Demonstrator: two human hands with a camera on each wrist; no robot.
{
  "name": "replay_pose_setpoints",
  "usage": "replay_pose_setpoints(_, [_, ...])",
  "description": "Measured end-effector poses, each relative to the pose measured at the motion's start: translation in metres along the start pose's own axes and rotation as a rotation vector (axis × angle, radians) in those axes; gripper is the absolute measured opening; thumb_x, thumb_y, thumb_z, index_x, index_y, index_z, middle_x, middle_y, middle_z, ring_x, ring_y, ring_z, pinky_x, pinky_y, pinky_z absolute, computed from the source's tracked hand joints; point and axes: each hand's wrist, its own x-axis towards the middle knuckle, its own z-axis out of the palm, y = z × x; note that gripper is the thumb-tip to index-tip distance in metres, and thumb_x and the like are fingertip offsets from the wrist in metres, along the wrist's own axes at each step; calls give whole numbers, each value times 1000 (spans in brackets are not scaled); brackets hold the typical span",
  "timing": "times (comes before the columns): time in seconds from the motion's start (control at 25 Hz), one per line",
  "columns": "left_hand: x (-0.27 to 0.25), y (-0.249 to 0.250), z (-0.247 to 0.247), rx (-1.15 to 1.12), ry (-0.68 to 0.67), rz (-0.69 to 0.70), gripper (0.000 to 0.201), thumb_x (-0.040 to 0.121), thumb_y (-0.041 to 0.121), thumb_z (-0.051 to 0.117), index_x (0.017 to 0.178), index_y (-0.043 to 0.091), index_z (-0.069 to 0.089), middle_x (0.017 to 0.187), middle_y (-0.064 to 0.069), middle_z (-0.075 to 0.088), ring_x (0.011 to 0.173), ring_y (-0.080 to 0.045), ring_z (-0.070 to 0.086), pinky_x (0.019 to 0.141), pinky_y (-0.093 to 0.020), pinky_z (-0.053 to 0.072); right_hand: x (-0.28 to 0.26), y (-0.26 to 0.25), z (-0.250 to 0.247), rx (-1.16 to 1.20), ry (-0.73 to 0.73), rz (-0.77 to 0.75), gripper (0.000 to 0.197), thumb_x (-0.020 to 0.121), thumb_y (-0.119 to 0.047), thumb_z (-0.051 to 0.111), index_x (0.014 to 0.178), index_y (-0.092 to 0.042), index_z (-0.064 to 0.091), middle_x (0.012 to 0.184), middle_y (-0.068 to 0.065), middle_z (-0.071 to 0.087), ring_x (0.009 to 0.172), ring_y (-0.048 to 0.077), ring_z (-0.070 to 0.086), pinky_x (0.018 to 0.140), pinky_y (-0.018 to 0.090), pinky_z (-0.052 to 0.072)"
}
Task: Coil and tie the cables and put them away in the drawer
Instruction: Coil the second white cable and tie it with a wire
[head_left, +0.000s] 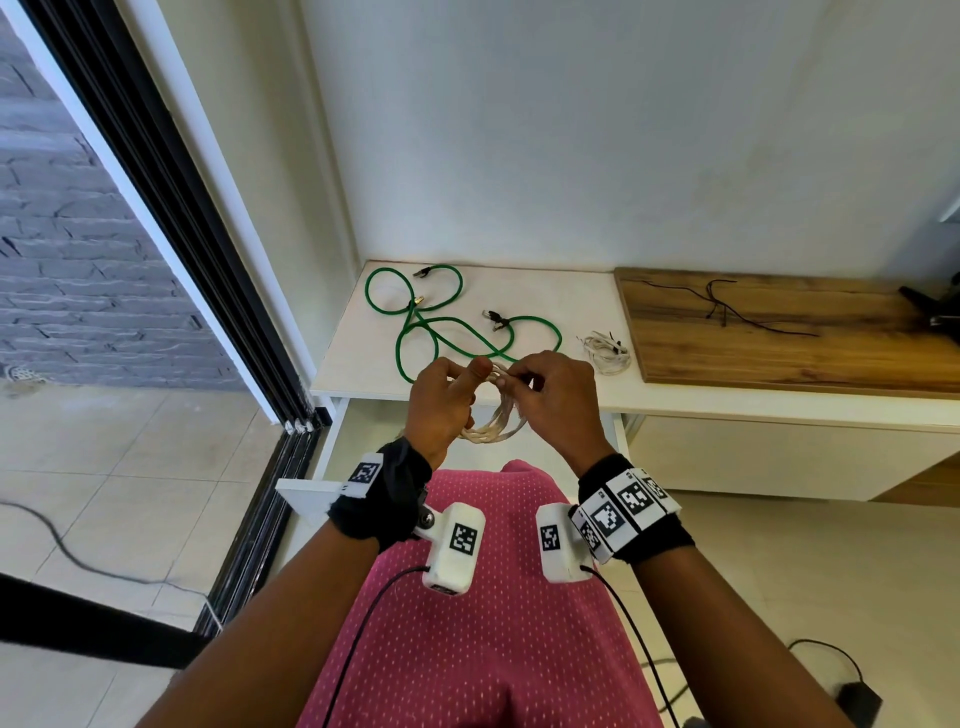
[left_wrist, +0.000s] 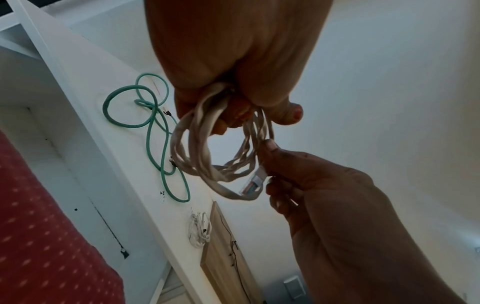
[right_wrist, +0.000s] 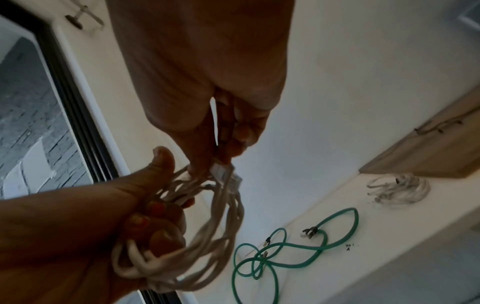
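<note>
A coiled white flat cable (head_left: 493, 423) hangs in the air above the open white drawer (head_left: 332, 457). My left hand (head_left: 447, 395) grips the loops (left_wrist: 197, 148) in its curled fingers. My right hand (head_left: 545, 389) pinches the cable's clear plug end (left_wrist: 255, 182) beside the coil (right_wrist: 207, 236). Green cables (head_left: 447, 322) lie loose and uncoiled on the white top (head_left: 550, 312) behind my hands. A small tied white cable bundle (head_left: 605, 353) lies to their right.
A wooden board (head_left: 779, 332) with thin black ties (head_left: 727, 306) lies on the right of the top. A black object (head_left: 935, 306) sits at its far right edge. A sliding door frame (head_left: 171, 234) stands on the left, and the wall is close behind.
</note>
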Motion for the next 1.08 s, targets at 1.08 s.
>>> replay_pose_setpoints(1.08, [0,20,13,-373,12,-321,20,87,21,49,73,10,59,56,-5,49,46,-15,38,46,-23,34,1,13,-2,823,-414,318,33,98,1,44,128,-7,56,84,1,56,77,14,48,67,34,55])
